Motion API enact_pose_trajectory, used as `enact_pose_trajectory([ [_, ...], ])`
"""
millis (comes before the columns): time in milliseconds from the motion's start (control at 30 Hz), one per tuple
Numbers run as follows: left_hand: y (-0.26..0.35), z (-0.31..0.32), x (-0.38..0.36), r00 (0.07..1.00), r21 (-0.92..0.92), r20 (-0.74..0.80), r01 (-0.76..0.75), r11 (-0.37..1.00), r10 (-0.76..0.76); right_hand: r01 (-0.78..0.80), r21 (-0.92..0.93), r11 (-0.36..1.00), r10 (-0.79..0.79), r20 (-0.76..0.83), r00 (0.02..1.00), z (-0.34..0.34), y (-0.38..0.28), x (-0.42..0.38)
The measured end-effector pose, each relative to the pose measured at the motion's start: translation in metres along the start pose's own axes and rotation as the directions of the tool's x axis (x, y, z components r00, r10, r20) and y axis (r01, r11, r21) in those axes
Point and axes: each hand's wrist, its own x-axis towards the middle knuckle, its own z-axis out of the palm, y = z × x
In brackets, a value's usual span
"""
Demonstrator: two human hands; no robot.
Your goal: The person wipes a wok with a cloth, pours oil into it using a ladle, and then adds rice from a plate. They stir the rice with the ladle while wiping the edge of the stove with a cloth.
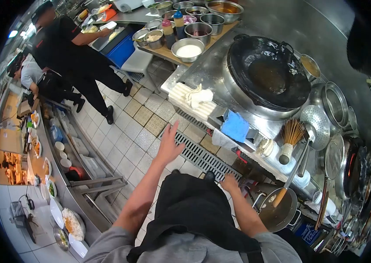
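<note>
My left hand (pixel 171 147) is stretched out over the floor with its fingers spread, holding nothing. Lower and to the right, my right hand (pixel 229 181) hangs beside the stove's front edge; its fingers are foreshortened and I cannot make out how far they are closed. Nearest to it are a deep metal pot (pixel 277 215) and the wooden handle of a ladle (pixel 280 197). A blue cloth (pixel 234 126) lies on the stove's front ledge. Behind it sits a large black wok (pixel 266 72) with some liquid in the bottom.
A bamboo brush (pixel 291 133) and a perforated skimmer (pixel 315 125) lie right of the wok. Metal bowls and squeeze bottles (pixel 168 33) stand at the back. A person in black (pixel 69 48) works at the left, another bending beyond. Plated food (pixel 73 223) lines the left counter; a floor grate (pixel 203 153) runs between.
</note>
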Motion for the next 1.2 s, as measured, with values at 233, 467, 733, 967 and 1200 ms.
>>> enact_pose_trajectory([
  [233, 0.042, 0.018, 0.172, 0.987, 0.55, 0.117, -0.159, 0.82, 0.113, -0.196, 0.287, 0.938, 0.197, 0.025, 0.98, 0.055, 0.034, -0.078],
  [467, 0.033, 0.023, 0.221, 0.92, 0.531, 0.391, -0.246, 0.811, 0.023, -0.608, 0.458, 0.648, 0.664, 0.052, 0.746, 0.167, 0.057, -0.18],
  [733, -0.004, 0.014, 0.248, 0.801, -0.484, 0.593, 0.436, 0.759, -0.082, -0.351, 0.853, 0.387, 0.793, -0.113, 0.599, 0.294, -0.007, -0.193],
  [967, 0.084, 0.074, 0.242, 0.631, -0.67, 0.743, 0.702, 0.243, 0.224, -0.444, 0.847, 0.292, 0.861, -0.031, 0.508, 0.226, -0.032, -0.154],
  [1200, 0.157, 0.121, 0.253, 0.564, -0.498, 0.826, 0.742, 0.449, -0.018, -0.209, 0.978, -0.028, 0.921, 0.107, 0.375, 0.188, -0.026, -0.155],
])
